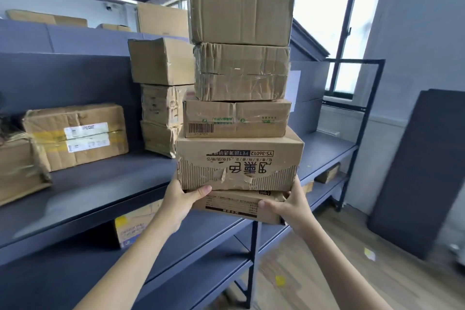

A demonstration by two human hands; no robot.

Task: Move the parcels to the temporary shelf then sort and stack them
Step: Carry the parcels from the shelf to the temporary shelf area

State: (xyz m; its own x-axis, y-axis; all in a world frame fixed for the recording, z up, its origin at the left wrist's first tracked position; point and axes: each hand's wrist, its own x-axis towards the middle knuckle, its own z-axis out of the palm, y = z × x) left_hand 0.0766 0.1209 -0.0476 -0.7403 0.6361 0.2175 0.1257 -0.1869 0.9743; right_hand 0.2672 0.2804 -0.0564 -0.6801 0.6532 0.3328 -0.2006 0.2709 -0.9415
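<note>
Both hands, left hand (pixel 181 201) and right hand (pixel 289 205), are gripping a tall stack of brown cardboard parcels (pixel 240 108) (five high) above the dark grey metal shelf (pixel 95 191).

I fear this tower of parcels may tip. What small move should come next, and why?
Probably ease the carried stack forward and set it on the bare shelf board. Left hand and right hand grip only its bottom box.
</note>
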